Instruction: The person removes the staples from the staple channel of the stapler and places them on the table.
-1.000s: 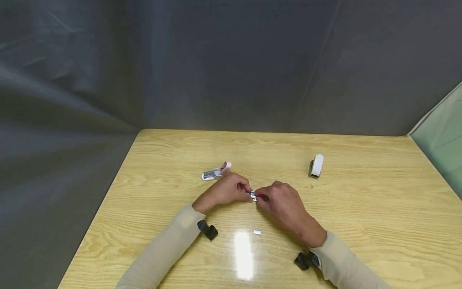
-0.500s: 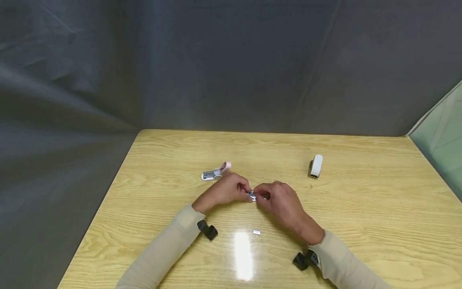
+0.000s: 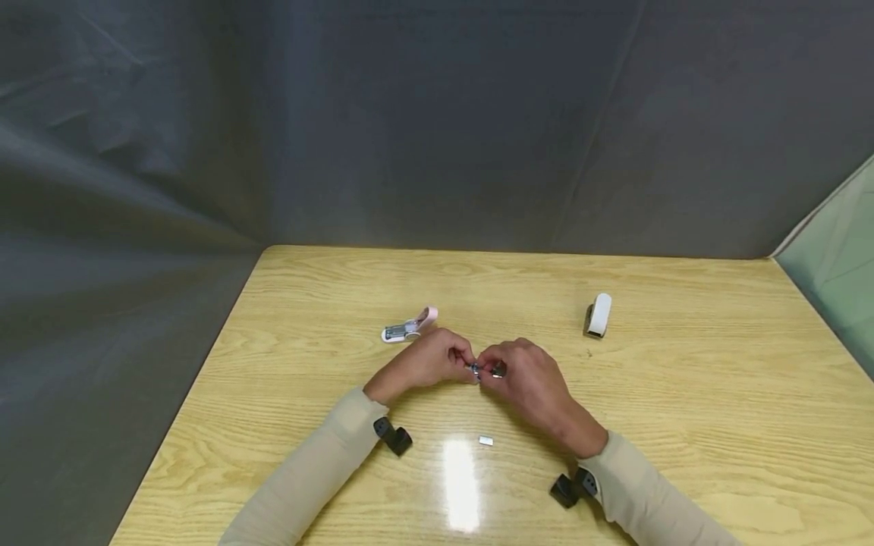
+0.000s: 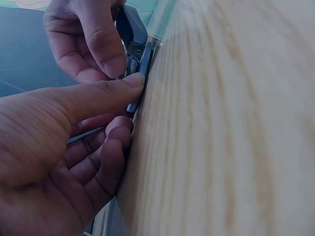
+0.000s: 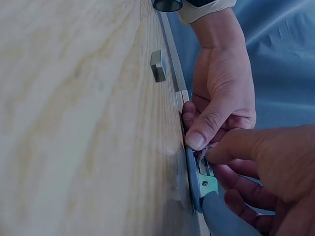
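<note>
My left hand (image 3: 432,358) grips one end of a small stapler, its thumb pressed along the blue-grey base. In the left wrist view the stapler (image 4: 130,27) is swung open, handle raised from the base. My right hand (image 3: 536,379) meets the left one, thumb and index finger pinched at the stapler's metal channel. The right wrist view shows the metal part (image 5: 208,184) beside the right fingertips; what lies between them is hidden. A short strip of staples (image 3: 485,440) lies on the table in front of the hands.
An opened pink and white stapler (image 3: 403,330) lies behind the left hand. Farther right stands a white stapler (image 3: 598,315). The wooden table (image 3: 328,288) ends at a dark curtain (image 3: 437,129) behind and to the left.
My right hand has shifted slightly left, closer to the left fingers, and less of the stapler's metal shows between the hands. The left hand keeps its place.
</note>
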{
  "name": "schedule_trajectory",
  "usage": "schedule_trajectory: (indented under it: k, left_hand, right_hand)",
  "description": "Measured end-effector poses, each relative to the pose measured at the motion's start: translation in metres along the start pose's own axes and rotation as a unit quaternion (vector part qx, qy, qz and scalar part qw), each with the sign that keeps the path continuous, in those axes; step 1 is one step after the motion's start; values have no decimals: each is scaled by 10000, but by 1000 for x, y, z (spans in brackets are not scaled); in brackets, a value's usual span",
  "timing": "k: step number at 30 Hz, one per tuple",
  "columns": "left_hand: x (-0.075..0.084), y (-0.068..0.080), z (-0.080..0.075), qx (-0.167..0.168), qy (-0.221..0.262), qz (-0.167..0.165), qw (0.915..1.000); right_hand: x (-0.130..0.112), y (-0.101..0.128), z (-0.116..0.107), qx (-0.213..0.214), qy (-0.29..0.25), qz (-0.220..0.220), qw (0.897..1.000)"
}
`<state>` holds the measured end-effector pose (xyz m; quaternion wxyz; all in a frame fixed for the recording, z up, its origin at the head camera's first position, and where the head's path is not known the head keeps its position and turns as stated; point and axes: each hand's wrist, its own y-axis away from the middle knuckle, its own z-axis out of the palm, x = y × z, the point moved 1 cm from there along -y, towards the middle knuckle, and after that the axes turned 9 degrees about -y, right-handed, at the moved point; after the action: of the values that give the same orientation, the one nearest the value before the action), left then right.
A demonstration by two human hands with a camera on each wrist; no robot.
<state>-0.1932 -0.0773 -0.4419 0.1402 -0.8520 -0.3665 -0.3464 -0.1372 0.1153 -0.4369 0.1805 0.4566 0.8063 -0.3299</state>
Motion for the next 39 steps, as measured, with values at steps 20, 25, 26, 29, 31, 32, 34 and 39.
schedule_trajectory:
  k: [20,25,26,29,31,32,34,39]
  left_hand:
    - [1,1,1,33,17,0,10000]
    - [1,2,0,57,38,10,10000]
    - [1,2,0,55,35,8,10000]
    - [0,1,1,44,71,4,10000]
    - [0,1,1,36,89,-4,10000]
    - [0,1,1,38,97,-4,9999]
    - [0,1,1,43,96,-13,9999]
    - [1,2,0,71,76,-61,9999]
  right_hand:
    - [0,3,-6,258,174,-162,9994]
    - [-1,7,-10,433,232,-563,9972]
    - [-1,9,-10,464,230,-648,9966]
    - [-2,13,-12,522,209,-964,9938]
    - [-2,16,-13,536,200,-1164,9916]
    - [-3,17,-14,544,202,-1256,9904]
    - [-4,21,-15,553,215,-1393,9885]
    - [-6,31,-18,512,228,-1369,9890]
